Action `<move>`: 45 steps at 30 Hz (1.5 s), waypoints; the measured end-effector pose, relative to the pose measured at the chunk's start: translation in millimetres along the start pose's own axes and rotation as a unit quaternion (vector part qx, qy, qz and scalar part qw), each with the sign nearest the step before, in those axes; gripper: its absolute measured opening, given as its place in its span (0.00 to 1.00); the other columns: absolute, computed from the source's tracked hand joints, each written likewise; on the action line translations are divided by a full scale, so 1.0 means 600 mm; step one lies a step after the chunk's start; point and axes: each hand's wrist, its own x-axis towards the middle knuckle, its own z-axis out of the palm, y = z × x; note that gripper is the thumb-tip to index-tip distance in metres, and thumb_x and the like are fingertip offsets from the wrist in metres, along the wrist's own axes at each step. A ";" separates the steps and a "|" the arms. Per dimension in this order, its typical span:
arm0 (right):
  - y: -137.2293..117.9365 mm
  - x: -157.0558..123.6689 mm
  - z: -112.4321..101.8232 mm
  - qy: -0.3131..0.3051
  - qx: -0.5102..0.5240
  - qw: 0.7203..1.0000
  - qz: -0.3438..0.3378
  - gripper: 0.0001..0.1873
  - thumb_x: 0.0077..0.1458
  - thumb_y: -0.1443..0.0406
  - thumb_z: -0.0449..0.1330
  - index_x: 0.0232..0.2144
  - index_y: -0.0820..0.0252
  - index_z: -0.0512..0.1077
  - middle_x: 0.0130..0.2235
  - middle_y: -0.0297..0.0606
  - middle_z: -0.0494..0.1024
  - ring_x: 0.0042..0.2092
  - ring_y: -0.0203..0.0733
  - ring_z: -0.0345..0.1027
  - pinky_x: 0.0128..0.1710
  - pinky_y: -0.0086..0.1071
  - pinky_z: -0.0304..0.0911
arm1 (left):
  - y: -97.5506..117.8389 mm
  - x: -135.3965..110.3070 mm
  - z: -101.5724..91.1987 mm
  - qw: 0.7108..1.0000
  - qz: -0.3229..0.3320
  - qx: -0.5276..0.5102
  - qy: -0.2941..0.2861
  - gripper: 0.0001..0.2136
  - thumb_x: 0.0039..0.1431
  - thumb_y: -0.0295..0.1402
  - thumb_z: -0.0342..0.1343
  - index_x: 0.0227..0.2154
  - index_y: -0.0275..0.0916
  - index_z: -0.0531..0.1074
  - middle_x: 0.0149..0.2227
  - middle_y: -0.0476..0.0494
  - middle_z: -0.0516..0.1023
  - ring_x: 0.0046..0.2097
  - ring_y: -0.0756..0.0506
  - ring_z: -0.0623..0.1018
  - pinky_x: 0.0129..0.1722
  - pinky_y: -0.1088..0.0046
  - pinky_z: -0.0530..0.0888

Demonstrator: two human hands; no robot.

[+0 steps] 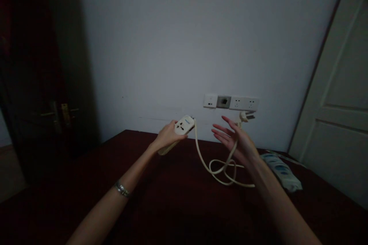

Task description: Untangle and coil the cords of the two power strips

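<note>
My left hand [168,136] is closed around a cream power strip [180,130] and holds it above the dark red table [172,199], sockets facing me. Its cream cord [222,166] hangs in loops down to the table and rises to the plug [245,116]. My right hand [234,139] has its fingers stretched out, palm toward the left, with the cord running across the palm and the plug sticking up behind it. The plug hangs just below a row of wall sockets [231,102].
A second power strip with blue-and-white sockets [280,170] lies on the table at the right. A white door [339,95] stands at the right edge, a dark door with brass handle [59,116] at the left. The room is dim.
</note>
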 end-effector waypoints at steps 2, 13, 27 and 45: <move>0.018 0.006 0.017 -0.033 -0.003 0.999 0.014 0.18 0.57 0.57 0.52 0.47 0.58 0.66 0.45 0.45 0.75 0.44 0.41 0.72 0.49 0.34 0.63 | 0.035 -0.006 -0.006 0.999 0.024 0.002 0.022 0.27 0.41 0.49 0.59 0.42 0.38 0.66 0.41 0.39 0.75 0.39 0.42 0.74 0.34 0.68 0.67; 0.047 -0.013 0.008 -0.242 -0.087 0.960 0.112 0.20 0.55 0.52 0.54 0.35 0.64 0.70 0.16 0.26 0.62 0.17 0.33 0.62 0.31 0.37 0.68 | 0.045 0.004 0.018 0.990 -0.035 0.063 0.124 0.25 0.42 0.47 0.60 0.42 0.39 0.65 0.40 0.39 0.75 0.39 0.39 0.75 0.33 0.67 0.67; 0.058 0.034 -0.051 -0.133 -0.324 0.936 0.048 0.26 0.48 0.45 0.55 0.29 0.64 0.68 0.16 0.24 0.53 0.18 0.27 0.45 0.16 0.23 0.40 | 0.008 0.023 0.003 0.885 -0.040 -0.437 -0.152 0.22 0.45 0.47 0.53 0.39 0.36 0.69 0.27 0.45 0.70 0.23 0.52 0.65 0.22 0.74 0.63; 0.077 -0.014 0.016 -0.253 -0.464 0.841 0.116 0.24 0.56 0.47 0.46 0.19 0.58 0.57 0.15 0.28 0.59 0.13 0.28 0.50 0.11 0.23 0.44 | 0.029 0.001 0.030 0.967 0.085 0.239 0.035 0.25 0.48 0.41 0.57 0.49 0.40 0.62 0.43 0.38 0.71 0.44 0.38 0.72 0.38 0.66 0.67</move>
